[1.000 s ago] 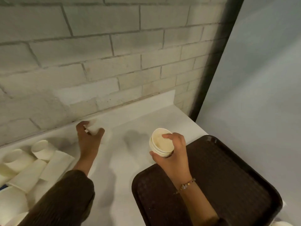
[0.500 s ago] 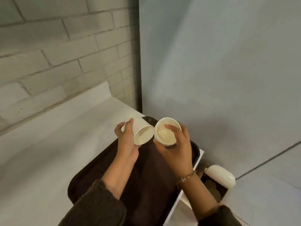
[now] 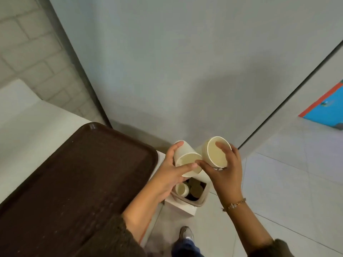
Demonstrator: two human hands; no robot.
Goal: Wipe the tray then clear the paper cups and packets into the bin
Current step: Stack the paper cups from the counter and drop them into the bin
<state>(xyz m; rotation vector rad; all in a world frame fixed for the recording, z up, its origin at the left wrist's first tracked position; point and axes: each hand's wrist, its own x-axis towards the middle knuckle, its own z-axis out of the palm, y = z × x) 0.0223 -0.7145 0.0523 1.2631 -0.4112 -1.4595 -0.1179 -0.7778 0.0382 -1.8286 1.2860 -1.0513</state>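
Left hand (image 3: pixel 170 175) gripped the first paper cup (image 3: pixel 185 154); right hand (image 3: pixel 226 173) gripped the second paper cup (image 3: pixel 213 156). I saw both cups tilted, side by side, above the bin (image 3: pixel 203 198) on the floor. Brown tray (image 3: pixel 79 173) lay on the table (image 3: pixel 27 123), left.

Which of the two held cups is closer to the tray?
The cup in the left hand, just off the corner of the tray; the right hand holds the other cup farther right.
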